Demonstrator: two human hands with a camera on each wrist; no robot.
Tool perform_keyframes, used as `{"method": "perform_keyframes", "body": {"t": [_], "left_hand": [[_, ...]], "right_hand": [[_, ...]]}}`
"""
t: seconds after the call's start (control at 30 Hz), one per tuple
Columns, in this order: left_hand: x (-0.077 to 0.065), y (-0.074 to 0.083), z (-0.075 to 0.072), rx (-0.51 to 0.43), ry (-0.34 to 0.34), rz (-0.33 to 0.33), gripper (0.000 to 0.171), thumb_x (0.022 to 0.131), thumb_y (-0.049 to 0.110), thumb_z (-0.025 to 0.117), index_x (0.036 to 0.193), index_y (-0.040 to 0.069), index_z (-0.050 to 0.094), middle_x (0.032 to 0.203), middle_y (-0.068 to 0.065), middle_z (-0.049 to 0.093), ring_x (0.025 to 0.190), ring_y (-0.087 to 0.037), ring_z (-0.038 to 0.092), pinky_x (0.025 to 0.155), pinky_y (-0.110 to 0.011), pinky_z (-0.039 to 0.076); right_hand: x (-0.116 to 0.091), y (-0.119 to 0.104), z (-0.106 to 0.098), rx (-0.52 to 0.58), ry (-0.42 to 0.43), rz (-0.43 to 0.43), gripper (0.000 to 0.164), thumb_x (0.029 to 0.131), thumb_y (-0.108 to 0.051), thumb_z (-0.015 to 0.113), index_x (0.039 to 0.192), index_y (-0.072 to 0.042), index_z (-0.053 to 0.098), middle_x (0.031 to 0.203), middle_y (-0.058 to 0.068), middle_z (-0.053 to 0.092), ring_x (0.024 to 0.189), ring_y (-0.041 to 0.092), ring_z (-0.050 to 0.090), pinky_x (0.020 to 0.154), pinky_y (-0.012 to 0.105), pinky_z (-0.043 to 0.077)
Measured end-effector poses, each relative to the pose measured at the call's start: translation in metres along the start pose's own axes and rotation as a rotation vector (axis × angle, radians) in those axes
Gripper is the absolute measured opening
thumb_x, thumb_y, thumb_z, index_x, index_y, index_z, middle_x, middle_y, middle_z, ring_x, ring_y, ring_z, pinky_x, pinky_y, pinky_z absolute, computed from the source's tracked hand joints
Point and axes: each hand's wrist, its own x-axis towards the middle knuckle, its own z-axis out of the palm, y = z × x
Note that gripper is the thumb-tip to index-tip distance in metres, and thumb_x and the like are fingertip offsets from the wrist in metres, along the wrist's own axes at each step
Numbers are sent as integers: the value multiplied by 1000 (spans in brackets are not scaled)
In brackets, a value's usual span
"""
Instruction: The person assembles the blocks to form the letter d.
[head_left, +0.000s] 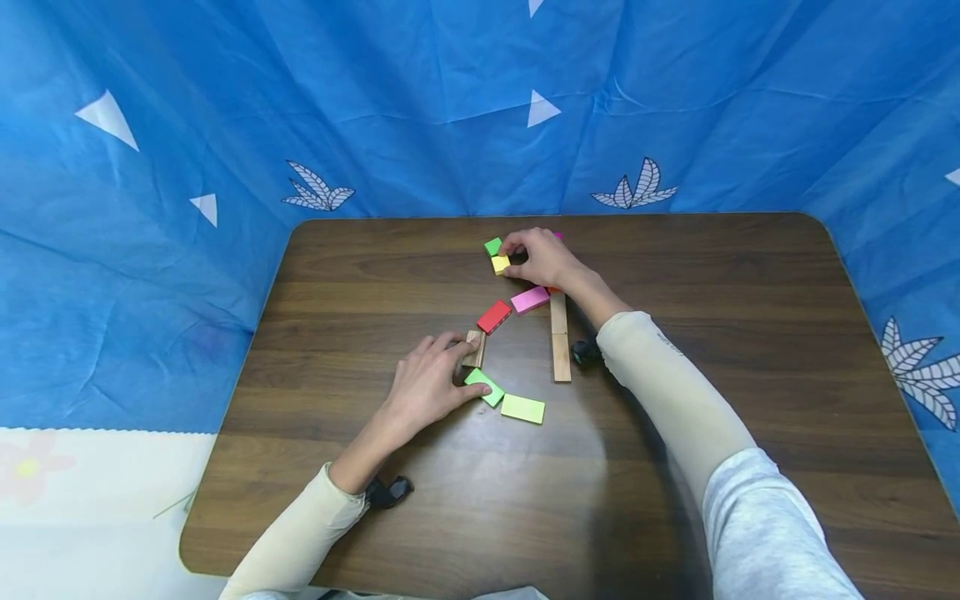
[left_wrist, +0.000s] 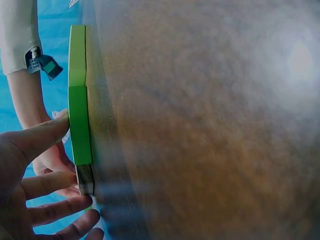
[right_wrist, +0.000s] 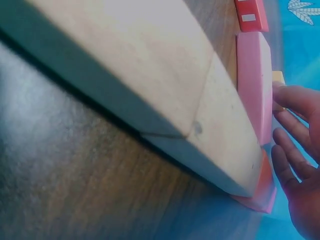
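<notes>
My left hand (head_left: pixel 427 379) rests at a bent row of blocks, fingers spread and fairly straight. Its thumb touches a green block (head_left: pixel 487 388), and its index finger touches a plain wooden block (head_left: pixel 473 354). At the far side, my right hand (head_left: pixel 551 257) pinches a small yellow block (head_left: pixel 501 265) between thumb and index finger, beside a small green block (head_left: pixel 492 247). A red block (head_left: pixel 494 317) and a pink block (head_left: pixel 530 299) carry the row on toward the right. In the right wrist view, the yellow block (right_wrist: pixel 278 76) is mostly hidden behind the pink one.
A light-green block (head_left: pixel 522 409) lies at the row's near end. Two wooden blocks (head_left: pixel 560 337) form a straight strip on the right, meeting a partly hidden orange block (right_wrist: pixel 261 187). Behind my right hand peeks a magenta block (head_left: pixel 558 236). Blue cloth (head_left: pixel 450 108) hangs behind the brown table (head_left: pixel 712 333).
</notes>
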Motion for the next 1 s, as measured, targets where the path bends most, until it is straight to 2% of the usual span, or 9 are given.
{"method": "perform_keyframes", "body": {"t": [0.23, 0.57, 0.7, 0.87, 1.0], "left_hand": [[1, 2, -1, 1, 2, 4, 76, 81, 61, 90, 145, 27, 69, 145, 1, 65, 117, -29, 66, 73, -59, 61], [1, 3, -1, 3, 6, 11, 77, 81, 61, 90, 146, 27, 69, 143, 0, 66, 117, -31, 67, 73, -58, 62], [0, 2, 0, 3, 8, 11, 76, 80, 61, 90, 145, 26, 69, 142, 0, 66, 116, -30, 67, 73, -57, 62], [-1, 0, 2, 0, 14, 8, 75, 81, 60, 90, 145, 27, 70, 142, 1, 66, 116, -30, 67, 73, -57, 62], [-1, 0, 3, 0, 22, 9, 76, 80, 61, 90, 145, 27, 69, 142, 1, 66, 117, -30, 67, 73, -57, 62]], "right_hand": [[-7, 2, -4, -12, 13, -21, 37, 94, -20, 84, 128, -6, 77, 125, 14, 76, 120, 30, 65, 109, 47, 49], [-26, 11, -15, -23, 22, -41, 32, 94, -24, 84, 123, -10, 80, 127, 9, 78, 126, 31, 61, 113, 51, 45], [-38, 13, -17, 31, 25, -32, 32, 93, -25, 86, 121, -12, 80, 123, 8, 78, 117, 28, 61, 101, 46, 48], [-56, 11, -18, 115, 28, -32, 31, 91, -24, 88, 119, -13, 81, 120, 6, 80, 109, 26, 62, 86, 37, 45], [-71, 9, -18, 145, 35, -67, 31, 90, -21, 89, 120, -13, 81, 121, 6, 80, 107, 27, 63, 83, 36, 46]]}}
